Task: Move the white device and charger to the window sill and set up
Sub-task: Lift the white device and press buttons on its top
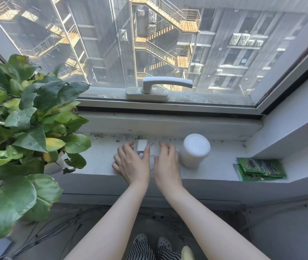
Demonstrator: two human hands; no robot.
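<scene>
The white cylindrical device [194, 150] stands upright on the window sill [218, 169], just right of my hands. A small white charger block [142, 145] lies on the sill between my hands, with a thin white cable [152, 168] trailing toward the sill's front edge. My left hand [130, 162] holds the charger's near end with thumb and fingers. My right hand [165, 162] hovers beside it, fingers curled over the cable area; what it grips is hidden.
A large leafy potted plant [27, 117] fills the left end of the sill. Green packets [260, 168] lie at the right end. The window handle [160, 85] sits above. Black cables [55, 228] run across the floor below.
</scene>
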